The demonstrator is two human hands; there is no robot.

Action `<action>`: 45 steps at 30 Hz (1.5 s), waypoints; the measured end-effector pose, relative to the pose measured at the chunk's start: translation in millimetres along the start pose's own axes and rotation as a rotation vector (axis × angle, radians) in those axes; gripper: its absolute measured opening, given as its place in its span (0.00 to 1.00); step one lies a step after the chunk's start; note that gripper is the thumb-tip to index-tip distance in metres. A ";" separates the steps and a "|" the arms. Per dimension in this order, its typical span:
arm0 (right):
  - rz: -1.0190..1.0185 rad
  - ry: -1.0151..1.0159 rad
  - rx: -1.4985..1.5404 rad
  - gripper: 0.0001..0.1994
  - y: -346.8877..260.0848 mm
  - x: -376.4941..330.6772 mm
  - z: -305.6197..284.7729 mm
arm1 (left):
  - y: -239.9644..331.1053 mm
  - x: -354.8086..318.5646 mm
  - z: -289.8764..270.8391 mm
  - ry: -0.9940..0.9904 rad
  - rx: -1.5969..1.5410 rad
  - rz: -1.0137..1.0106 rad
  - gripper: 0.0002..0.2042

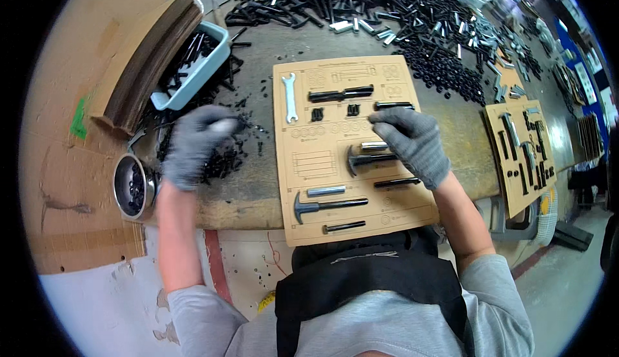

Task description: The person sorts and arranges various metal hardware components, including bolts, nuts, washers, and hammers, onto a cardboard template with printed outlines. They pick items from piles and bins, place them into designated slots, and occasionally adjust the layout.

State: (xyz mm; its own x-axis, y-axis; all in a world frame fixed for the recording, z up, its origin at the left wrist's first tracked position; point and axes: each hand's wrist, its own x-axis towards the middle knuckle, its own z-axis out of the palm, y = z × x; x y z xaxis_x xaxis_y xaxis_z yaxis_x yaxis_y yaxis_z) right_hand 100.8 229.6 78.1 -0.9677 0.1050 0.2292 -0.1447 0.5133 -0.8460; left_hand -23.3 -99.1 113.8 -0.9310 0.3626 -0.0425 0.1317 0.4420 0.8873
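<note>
Our left hand (pixel 193 143), gray-gloved, fingers curled together, digs into a heap of small black screws (pixel 222 157) on the workbench (pixel 258 196); whether it pinches one, we cannot tell. Right hand (pixel 412 143), fingers pressed flat, rests on the cardboard template (pixel 309 164) beside a black hammer-head part (pixel 367 159). Steel bowl (pixel 133 186) sits left.

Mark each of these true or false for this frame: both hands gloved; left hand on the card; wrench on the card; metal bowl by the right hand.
1. Both hands wear grey knit gloves. True: left hand, right hand.
2. The left hand rests on the brown cardboard template card. False: it is in the pile of small black parts; the right hand is on the card.
3. A small silver wrench lies on the card. True.
4. The round metal bowl sits by the right hand. False: by the left.
</note>
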 end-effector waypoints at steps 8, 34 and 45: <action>0.257 -0.292 0.208 0.14 45.8 38.7 28.1 | 5.2 47.4 152.9 -0.332 -0.069 -0.021 0.06; -0.177 -0.111 -0.691 0.04 47.9 21.9 15.5 | -1.4 38.4 155.9 -0.332 0.426 0.084 0.16; -0.380 -0.321 -0.748 0.18 44.9 12.7 16.0 | -10.4 29.9 145.7 -0.262 0.348 0.084 0.08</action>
State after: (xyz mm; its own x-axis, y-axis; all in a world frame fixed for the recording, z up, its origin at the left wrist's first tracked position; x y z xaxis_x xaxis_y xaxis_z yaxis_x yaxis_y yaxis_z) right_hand 78.8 240.4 35.4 -0.9095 -0.3705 0.1887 -0.4029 0.8974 -0.1798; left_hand -3.0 26.7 36.3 -0.8005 0.5848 -0.1313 0.3517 0.6357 0.6872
